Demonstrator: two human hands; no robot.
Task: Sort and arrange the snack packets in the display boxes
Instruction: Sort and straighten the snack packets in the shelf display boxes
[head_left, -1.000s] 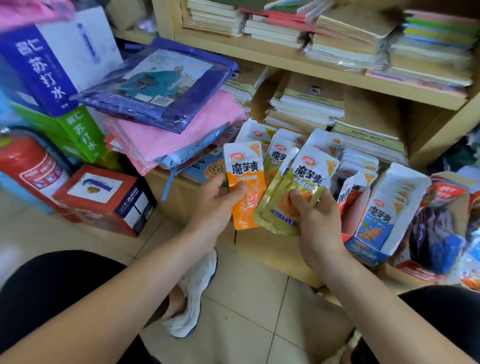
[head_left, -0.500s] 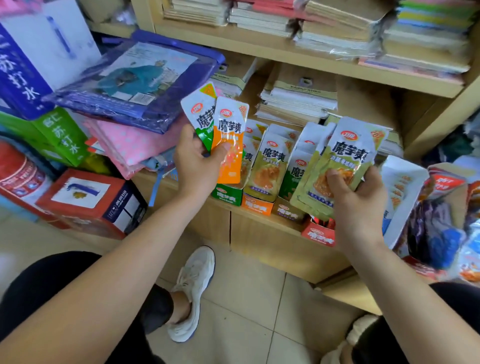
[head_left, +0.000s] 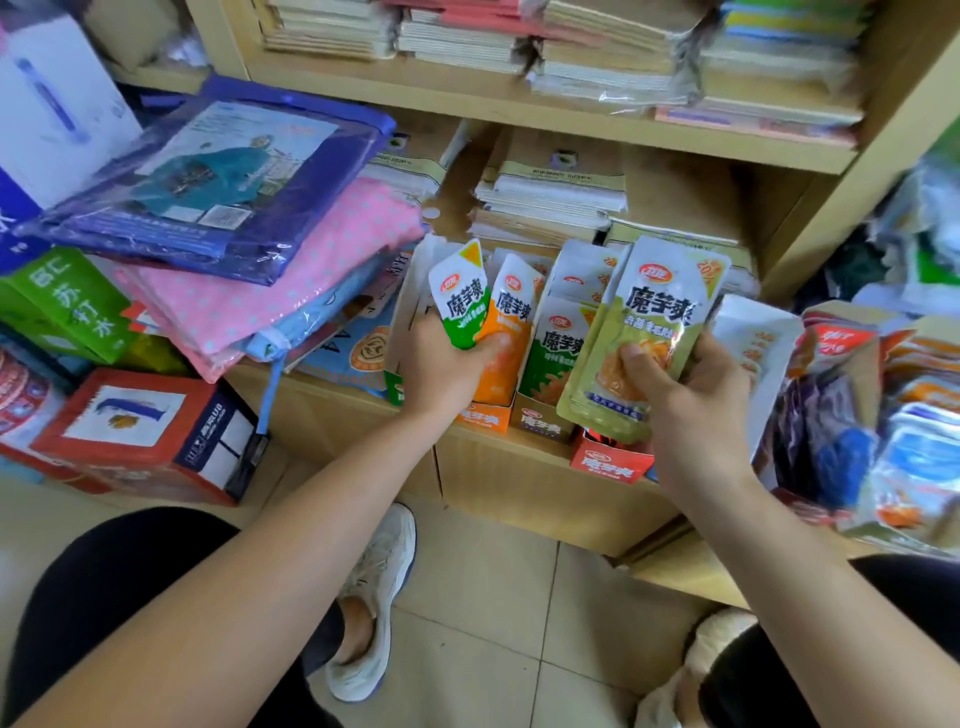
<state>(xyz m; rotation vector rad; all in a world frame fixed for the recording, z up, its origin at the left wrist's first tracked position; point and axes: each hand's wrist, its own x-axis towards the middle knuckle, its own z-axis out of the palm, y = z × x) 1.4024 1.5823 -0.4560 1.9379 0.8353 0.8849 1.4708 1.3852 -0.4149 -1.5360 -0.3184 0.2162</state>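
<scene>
My left hand (head_left: 441, 369) grips two snack packets, a green one (head_left: 464, 301) and an orange one (head_left: 509, 338), over the left end of a row of display boxes on the low shelf. The orange packet hangs down into the orange display box (head_left: 483, 415). My right hand (head_left: 680, 395) holds a stack of olive-green packets (head_left: 644, 338) in front of the red display box (head_left: 608, 460). Between the hands stands a dark green display box (head_left: 540, 423) full of upright packets (head_left: 558, 353).
Bagged raincoats (head_left: 208, 192) and pink cloth (head_left: 291, 270) are piled left of the boxes. Cartons (head_left: 140, 431) sit on the floor at left. Notebooks (head_left: 556, 192) are stacked behind the boxes. More snack bags (head_left: 883, 415) crowd the right. My shoes (head_left: 374, 597) rest on the tiled floor.
My left hand has come down and right from mid-air, lowering its two packets to the boxes. My right hand has shifted slightly left with its olive-green stack.
</scene>
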